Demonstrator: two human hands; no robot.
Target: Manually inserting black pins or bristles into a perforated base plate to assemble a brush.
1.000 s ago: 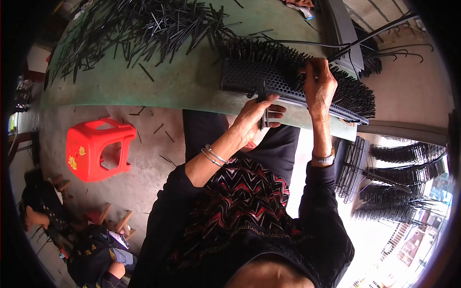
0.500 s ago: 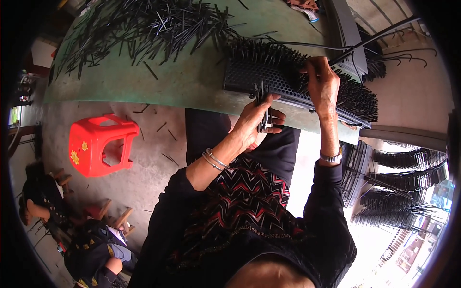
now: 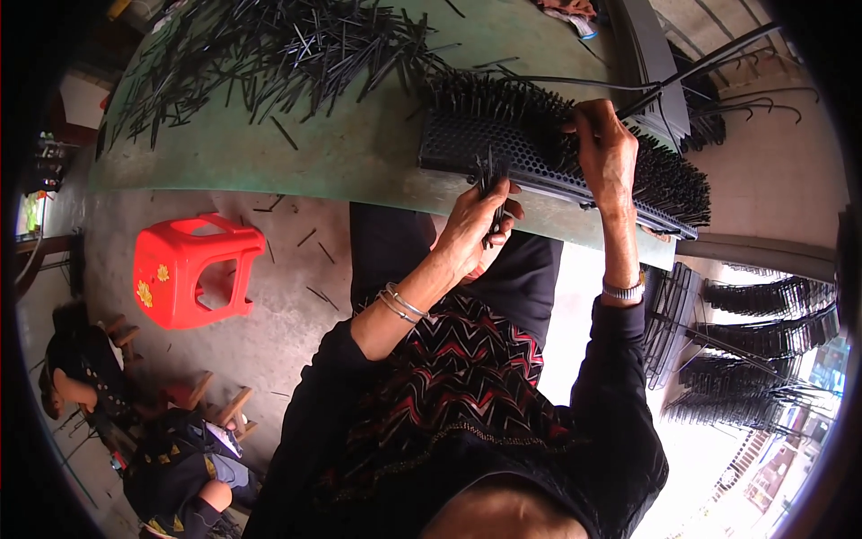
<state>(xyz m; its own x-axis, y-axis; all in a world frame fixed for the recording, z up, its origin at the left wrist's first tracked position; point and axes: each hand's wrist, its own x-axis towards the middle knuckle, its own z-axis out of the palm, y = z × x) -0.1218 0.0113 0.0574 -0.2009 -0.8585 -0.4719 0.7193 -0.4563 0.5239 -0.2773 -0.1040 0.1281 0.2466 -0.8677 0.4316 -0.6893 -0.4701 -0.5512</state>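
Note:
My left hand (image 3: pixel 474 220) is closed around a small bundle of thin black sticks (image 3: pixel 493 180), just in front of the table's near edge. To its right, my right hand (image 3: pixel 609 162) is pinched over a long black perforated block (image 3: pixel 460 142). Whatever lies between those fingertips is too small and hidden to make out. Rows of black sticks (image 3: pixel 672 180) stand upright in the block's holes along its far side and right end. Bare holes show along its near left part.
A loose heap of black sticks (image 3: pixel 332 54) covers the far left of the green table (image 3: pixel 359 157). Below stands a red plastic stool (image 3: pixel 171 278). Black racks of rods (image 3: pixel 763 328) are at the right. Other people (image 3: pixel 180 467) sit at lower left.
My left hand's fingers have curled in more tightly around the stick bundle. My right hand stays at nearly the same spot over the block.

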